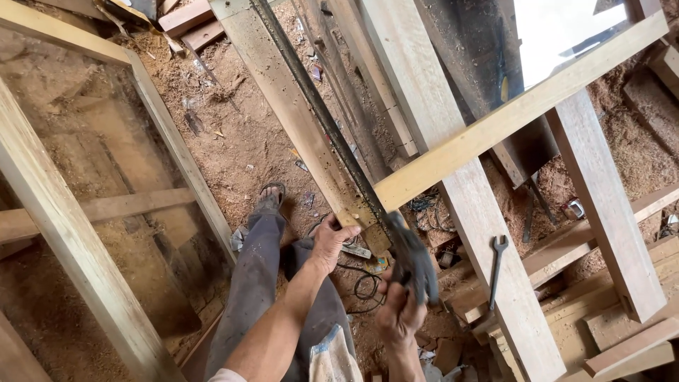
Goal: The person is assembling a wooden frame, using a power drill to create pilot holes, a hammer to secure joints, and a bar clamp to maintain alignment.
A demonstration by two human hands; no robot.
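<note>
sawdust covered the whole floor under the workpiece. left hand was curled over the near end of a long plank, fingers wrapped on its edge, so closed on it. right hand was fisted tight around the handle of a hammer, whose blurred dark head sat right beside that plank end, touching or not i couldn't tell. a dark metal bar ran along the plank's right edge. a pale cross batten met the plank just above the hammer, so it was tight on that side. a wrench lay on the wide beam to the right, well apart. open floor sat left of the plank, before the big wooden frame.
</note>
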